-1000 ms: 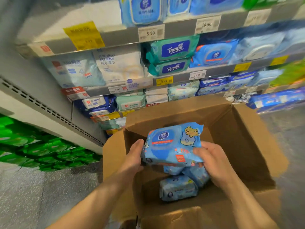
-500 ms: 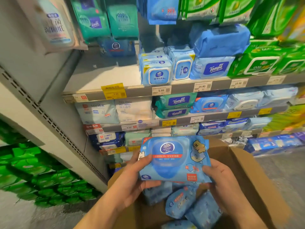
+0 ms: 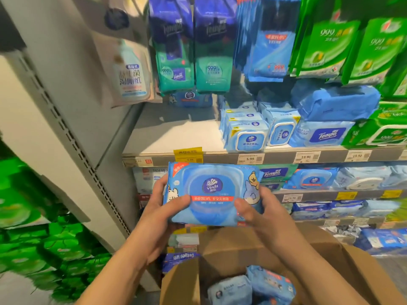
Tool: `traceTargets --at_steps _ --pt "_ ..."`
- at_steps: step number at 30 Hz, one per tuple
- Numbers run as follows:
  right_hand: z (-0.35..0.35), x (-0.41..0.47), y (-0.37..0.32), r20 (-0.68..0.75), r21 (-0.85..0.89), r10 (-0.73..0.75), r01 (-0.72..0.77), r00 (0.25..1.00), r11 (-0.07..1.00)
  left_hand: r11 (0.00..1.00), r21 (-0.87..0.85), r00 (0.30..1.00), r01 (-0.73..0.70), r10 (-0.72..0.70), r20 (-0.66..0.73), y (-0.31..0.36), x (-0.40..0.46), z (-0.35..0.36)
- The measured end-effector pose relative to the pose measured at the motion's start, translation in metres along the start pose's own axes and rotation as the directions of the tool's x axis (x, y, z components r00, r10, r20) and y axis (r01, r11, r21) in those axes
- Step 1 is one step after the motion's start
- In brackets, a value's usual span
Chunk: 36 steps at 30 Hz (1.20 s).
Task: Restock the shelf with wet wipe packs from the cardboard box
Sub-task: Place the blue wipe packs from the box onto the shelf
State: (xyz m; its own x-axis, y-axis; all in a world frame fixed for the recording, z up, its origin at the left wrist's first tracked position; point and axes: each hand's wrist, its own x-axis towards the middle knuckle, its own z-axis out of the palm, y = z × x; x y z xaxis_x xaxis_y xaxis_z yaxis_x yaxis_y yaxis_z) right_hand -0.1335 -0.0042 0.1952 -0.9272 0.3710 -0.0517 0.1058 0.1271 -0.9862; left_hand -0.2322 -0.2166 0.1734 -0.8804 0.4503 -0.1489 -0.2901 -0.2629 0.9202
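Note:
A blue Vinda wet wipe pack (image 3: 212,192) with cartoon animals is held up in front of the shelves, label facing me. My left hand (image 3: 164,204) grips its left edge, thumb on the front. My right hand (image 3: 258,211) grips its right edge the same way. Below stands the open cardboard box (image 3: 231,245), with several more blue packs (image 3: 251,287) lying inside. Just above the held pack is a shelf (image 3: 171,130) whose left part is bare, with one matching blue pack (image 3: 190,99) at its back.
Small blue packs (image 3: 245,133), Tempo packs (image 3: 323,134) and green packs (image 3: 383,128) fill the shelf's right side. Bags hang from above (image 3: 211,47). Lower shelves are stocked. A grey upright (image 3: 72,137) bounds the left; green packs (image 3: 55,245) lie beyond it.
Both hands have lifted the pack out of the box and up to the level just below the half-bare shelf. My view has tilted upward, showing higher shelves and hanging bags.

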Motion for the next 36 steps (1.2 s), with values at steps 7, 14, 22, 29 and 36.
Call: traceTargets --at_steps 7,14,22,29,36 --pt "0.041 0.072 -0.038 -0.019 -0.046 -0.138 0.137 0.99 0.99 0.901 0.319 0.955 -0.296 0.29 0.068 0.069 0.058 -0.033" --pt "0.062 0.137 -0.066 -0.082 -0.158 -0.31 0.295 0.947 0.942 0.767 0.52 0.914 -0.376 0.4 0.071 0.103 0.111 -0.049" --pt "0.08 0.197 -0.052 -0.135 -0.363 -0.383 0.313 0.914 0.877 0.7 0.671 0.92 -0.244 0.387 -0.069 0.085 0.163 -0.051" --pt "0.087 0.224 -0.041 -0.146 -0.484 -0.23 0.133 0.962 0.865 0.449 0.889 0.92 -0.093 0.38 -0.096 0.107 0.191 -0.048" --pt "0.101 0.205 -0.019 -0.269 -0.546 -0.603 0.397 0.751 0.737 0.331 0.94 0.939 0.08 0.291 -0.183 0.11 0.193 -0.049"
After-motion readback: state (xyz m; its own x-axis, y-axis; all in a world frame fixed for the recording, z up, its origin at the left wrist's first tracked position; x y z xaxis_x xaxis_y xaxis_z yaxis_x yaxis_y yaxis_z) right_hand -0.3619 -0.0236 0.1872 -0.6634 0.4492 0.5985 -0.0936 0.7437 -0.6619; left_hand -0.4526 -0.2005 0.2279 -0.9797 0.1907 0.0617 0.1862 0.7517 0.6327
